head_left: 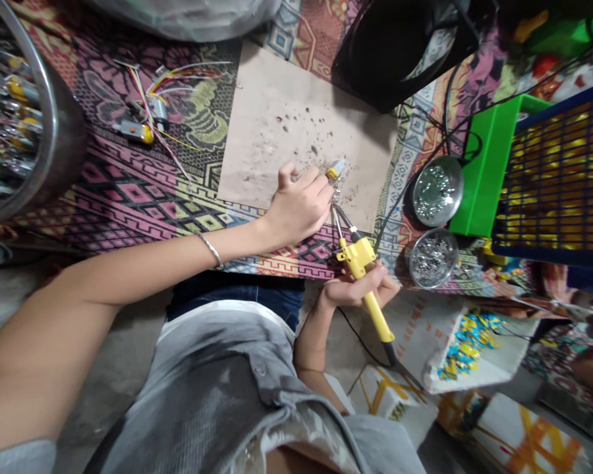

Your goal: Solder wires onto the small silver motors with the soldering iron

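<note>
My left hand (pixel 304 201) is over the brown board (pixel 261 125), fingers pressed together beside a small grey and yellow motor (pixel 335 169). What its fingertips pinch is hidden. My right hand (pixel 358 288) wraps round the grip of a yellow soldering gun (pixel 360 257) at the table's near edge. The gun's metal tips point up toward my left fingertips and meet close to them, just below the motor. Dark specks and burn marks cover parts of the board.
At left are a metal pot (pixel 54 131) of wired motors and loose motors (pixel 134 130) on the patterned cloth. A black fan-like housing (pixel 370 52) stands behind. On the right are two small bowls (pixel 437 191) (pixel 432 258) of metal parts, a green bin (pixel 484 171) and a blue basket (pixel 558 178).
</note>
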Demonstrator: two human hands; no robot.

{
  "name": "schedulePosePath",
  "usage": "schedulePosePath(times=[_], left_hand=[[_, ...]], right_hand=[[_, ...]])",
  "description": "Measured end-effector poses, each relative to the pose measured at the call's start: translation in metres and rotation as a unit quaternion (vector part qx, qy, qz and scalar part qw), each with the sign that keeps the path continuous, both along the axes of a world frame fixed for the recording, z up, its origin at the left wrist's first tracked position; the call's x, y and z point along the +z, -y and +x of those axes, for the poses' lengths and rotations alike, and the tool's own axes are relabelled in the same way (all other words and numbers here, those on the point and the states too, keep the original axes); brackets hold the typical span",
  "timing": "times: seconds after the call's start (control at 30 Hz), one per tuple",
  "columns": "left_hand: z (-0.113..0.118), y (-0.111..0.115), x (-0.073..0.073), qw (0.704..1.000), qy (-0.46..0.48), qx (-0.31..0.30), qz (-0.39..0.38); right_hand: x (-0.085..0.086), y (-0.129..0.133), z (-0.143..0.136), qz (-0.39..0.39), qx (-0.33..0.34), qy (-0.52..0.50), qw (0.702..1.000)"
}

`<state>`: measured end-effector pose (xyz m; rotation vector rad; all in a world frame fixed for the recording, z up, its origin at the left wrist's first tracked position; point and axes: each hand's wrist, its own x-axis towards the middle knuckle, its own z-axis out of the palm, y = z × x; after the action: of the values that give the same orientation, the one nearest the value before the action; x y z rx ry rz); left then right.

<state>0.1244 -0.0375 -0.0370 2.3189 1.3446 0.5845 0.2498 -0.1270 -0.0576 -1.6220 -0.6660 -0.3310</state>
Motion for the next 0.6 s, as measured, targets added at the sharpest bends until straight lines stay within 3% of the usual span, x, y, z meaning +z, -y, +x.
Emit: schedulePosePath(times=[0.4,0.6], left_hand=[[0.0003,0.0007,-0.0019,1.000,0.009,0.010,0.014],[0.0006,0.0003,-0.0020,1.000,0.007,0.012,0.010]], right_hand=[[0.0040,-0.0034,-0.0021,-0.025,-0.042,-0.010,0.999],[0.0031,-0.0054,-0.0007,-0.001,-0.065,-0.018,0.998]])
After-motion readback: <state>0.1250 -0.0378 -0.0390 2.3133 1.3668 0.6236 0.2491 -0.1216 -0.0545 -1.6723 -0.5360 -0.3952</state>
